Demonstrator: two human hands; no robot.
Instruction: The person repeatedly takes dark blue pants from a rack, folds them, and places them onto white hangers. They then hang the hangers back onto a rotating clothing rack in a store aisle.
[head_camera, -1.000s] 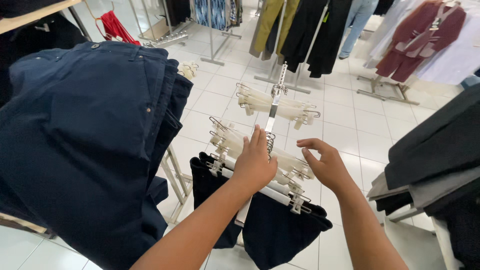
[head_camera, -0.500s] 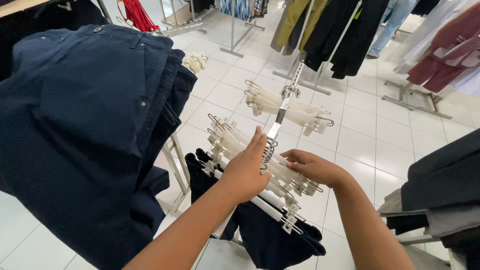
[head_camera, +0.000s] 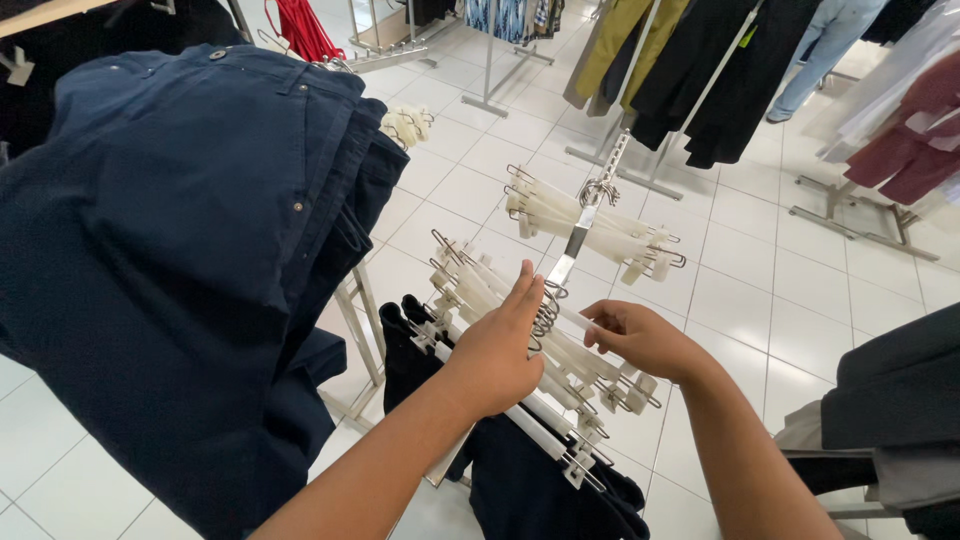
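While the left hand now lies flat and open against the bunched white clip hangers on the sloping rack arm, the right hand has moved in, fingers pinched on one hanger's bar, apparently separating it above the dark garment.

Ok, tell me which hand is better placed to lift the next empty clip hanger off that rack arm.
Probably the right hand: its fingertips already pinch a white clip hanger beside the hooks, while the left hand lies flat across the bunch of hangers, steadying it.
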